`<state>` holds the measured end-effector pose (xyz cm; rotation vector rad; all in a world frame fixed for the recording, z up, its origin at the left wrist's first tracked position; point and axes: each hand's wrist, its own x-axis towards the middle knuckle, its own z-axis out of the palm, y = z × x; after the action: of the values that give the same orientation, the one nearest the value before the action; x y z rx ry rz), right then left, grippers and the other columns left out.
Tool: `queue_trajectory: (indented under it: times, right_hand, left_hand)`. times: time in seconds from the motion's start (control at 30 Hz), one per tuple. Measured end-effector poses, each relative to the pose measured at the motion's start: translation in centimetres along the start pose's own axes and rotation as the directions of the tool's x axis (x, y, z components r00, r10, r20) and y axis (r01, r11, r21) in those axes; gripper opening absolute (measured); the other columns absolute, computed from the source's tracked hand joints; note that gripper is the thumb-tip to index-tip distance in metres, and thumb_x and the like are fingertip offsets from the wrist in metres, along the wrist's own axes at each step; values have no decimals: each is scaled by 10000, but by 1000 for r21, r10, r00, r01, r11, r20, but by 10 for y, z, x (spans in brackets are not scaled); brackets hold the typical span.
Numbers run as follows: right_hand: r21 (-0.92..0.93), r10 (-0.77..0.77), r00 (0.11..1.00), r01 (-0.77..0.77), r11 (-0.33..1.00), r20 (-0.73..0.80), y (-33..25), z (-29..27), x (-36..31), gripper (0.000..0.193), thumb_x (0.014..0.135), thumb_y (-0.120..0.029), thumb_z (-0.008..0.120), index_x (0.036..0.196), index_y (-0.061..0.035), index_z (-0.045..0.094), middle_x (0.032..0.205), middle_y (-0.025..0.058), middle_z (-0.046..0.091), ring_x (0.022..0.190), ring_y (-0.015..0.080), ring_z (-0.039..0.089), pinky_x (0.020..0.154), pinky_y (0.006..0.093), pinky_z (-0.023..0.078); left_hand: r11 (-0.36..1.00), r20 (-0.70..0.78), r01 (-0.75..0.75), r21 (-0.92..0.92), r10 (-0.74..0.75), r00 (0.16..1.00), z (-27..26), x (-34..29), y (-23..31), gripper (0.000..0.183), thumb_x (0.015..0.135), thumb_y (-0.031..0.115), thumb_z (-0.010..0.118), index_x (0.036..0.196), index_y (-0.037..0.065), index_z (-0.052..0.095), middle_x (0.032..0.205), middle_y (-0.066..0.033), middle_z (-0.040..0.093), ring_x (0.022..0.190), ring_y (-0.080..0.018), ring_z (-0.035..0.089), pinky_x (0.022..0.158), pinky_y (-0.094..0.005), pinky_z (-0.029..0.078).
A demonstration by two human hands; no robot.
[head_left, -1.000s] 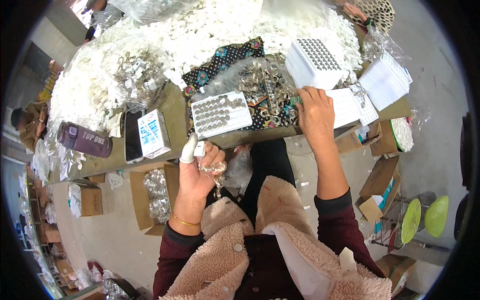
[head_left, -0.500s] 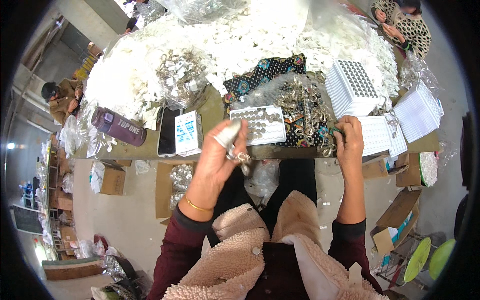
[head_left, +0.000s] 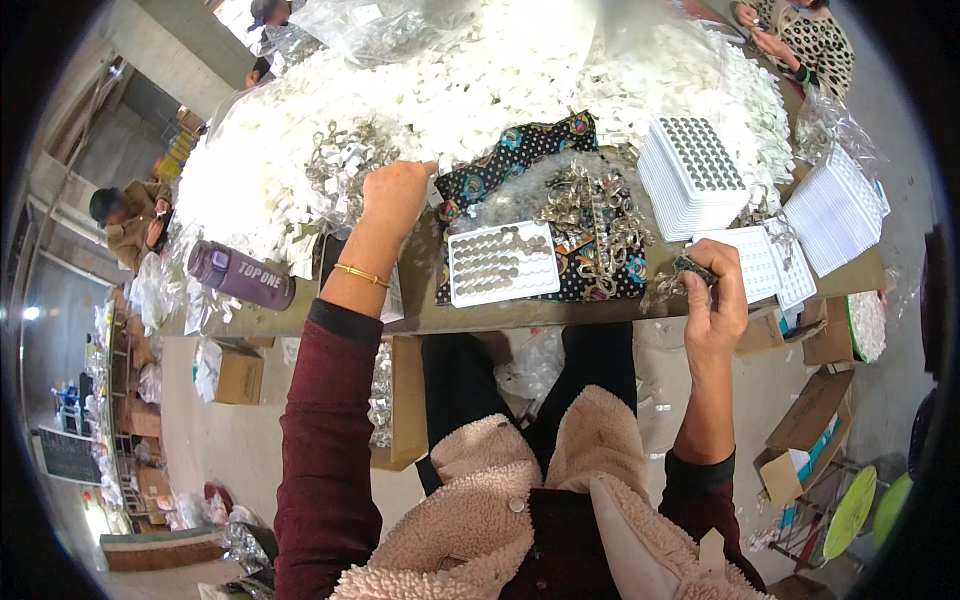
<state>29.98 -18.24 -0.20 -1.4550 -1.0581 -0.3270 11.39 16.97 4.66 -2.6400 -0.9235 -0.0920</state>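
Note:
My left hand (head_left: 395,192) is stretched out at the near edge of a heap of metal clasps with white tags (head_left: 345,160); its fingers are mostly turned out of sight, so I can't see what they hold. My right hand (head_left: 716,290) is pinched closed around a small bunch of metal clasps (head_left: 662,288), slightly blurred, near the table's front edge. Between the hands lies a white slotted tray (head_left: 470,297) with rows of small round metal discs. Beside it, more metal clasps (head_left: 600,215) lie on a black dotted cloth (head_left: 480,185).
White tags (head_left: 520,80) cover the far table. A purple bottle (head_left: 240,275) lies at left. Stacked white trays (head_left: 660,185) and another stack (head_left: 835,215) stand at right. Cardboard boxes (head_left: 405,400) are below the table edge. Other people sit around the table.
My left hand has moved away from above the tray, forward and left to the tagged clasps, turning over. My right hand has shifted slightly toward me and lifted its clasps off the cloth.

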Motion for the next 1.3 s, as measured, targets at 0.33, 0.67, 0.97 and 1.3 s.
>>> queue_trajectory:
  times: [0.33, 0.67, 0.97, 1.3]
  right_hand:
    - [194, 140, 982, -164, 967, 129, -26, 12, 0, 289, 821, 133, 624, 1097, 50, 643, 1070, 135, 634, 950, 197, 613, 797, 283, 522]
    - [354, 58, 937, -187, 916, 345, -43, 47, 1, 283, 843, 134, 625, 1100, 24, 661, 1109, 126, 627, 1023, 192, 600, 836, 273, 503]
    - [651, 203, 840, -523, 551, 504, -45, 82, 16, 212, 947, 52, 530, 1132, 73, 632, 1230, 147, 591, 1046, 184, 627, 877, 329, 592]
    - [686, 186, 879, -461, 563, 439, -64, 99, 30, 211, 941, 42, 558, 1133, 74, 639, 1147, 108, 588, 1015, 140, 609, 897, 301, 579]
  left_hand:
    - [966, -329, -63, -249, -24, 944, 1, 1, -10, 111, 841, 145, 664, 924, 152, 738, 918, -112, 714, 810, -315, 704, 699, -415, 567]
    - [683, -169, -35, -730, -130, 977, -3, -5, 27, 297, 893, 251, 711, 924, -43, 682, 741, -202, 676, 689, -289, 672, 658, -385, 512]
    - [319, -25, -32, -947, 27, 999, -24, -27, 52, 264, 930, 224, 638, 958, -35, 685, 786, -68, 667, 746, -123, 575, 690, -304, 481]
    - [-30, 142, 149, -988, 176, 974, -74, -71, 55, 237, 958, 243, 625, 1036, 35, 703, 788, 35, 622, 666, -41, 494, 571, -226, 398]
